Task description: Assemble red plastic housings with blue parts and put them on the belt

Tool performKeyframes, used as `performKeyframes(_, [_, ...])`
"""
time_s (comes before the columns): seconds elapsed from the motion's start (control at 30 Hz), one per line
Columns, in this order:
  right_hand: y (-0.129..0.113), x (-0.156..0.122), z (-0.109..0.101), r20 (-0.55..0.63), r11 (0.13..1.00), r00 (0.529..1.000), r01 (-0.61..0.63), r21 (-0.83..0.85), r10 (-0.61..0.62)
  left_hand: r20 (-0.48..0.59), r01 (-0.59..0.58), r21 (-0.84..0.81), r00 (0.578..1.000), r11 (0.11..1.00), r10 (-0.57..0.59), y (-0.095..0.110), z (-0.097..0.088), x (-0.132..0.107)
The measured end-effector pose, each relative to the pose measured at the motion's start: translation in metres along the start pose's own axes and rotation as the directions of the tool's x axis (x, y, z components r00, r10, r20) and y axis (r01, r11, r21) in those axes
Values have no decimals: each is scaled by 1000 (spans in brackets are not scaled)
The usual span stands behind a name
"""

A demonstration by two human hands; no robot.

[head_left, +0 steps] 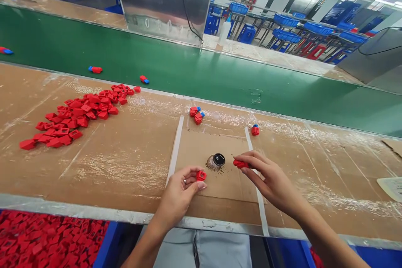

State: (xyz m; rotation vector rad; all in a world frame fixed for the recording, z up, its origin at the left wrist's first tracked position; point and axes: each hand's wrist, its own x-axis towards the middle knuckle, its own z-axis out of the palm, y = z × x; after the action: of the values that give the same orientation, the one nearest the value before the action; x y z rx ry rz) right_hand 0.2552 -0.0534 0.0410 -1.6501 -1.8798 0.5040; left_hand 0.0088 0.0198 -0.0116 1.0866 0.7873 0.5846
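Along the work line, a green conveyor belt (201,63) runs behind a cardboard-covered surface (329,201), while a blue bin (106,238) packed with red plastic parts sits below the near edge at lower left. On the surface, a loose heap of red pieces (78,119) lies left of a cardboard sheet (201,150) marked by two pale strips. Two red-and-blue pieces (196,114) sit at that sheet's far edge. Near its middle stands a black-topped round container (219,159) among scattered brown granules (221,174). The left hand (177,197) has its fingers curled, their tips at a red square part (201,175); whether they grip it, I cannot tell. The right hand (273,182) pinches a small red part (240,163) between thumb and forefinger, just beside the container. A slipped pinch could drop that part among the granules, and a careless reach could tip the container.
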Motion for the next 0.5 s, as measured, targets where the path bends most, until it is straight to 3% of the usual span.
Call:
performKeyframes(0.17, [-6, 10, 3, -65, 991, 998, 0, -132, -9, 54, -27, 3, 998, 1000, 27, -4, -3, -8])
performKeyframes(0.5, [-16, 20, 8, -56, 963, 993, 84, -255, -101, 103, -22, 23, 995, 999, 20, -1, -4, -14])
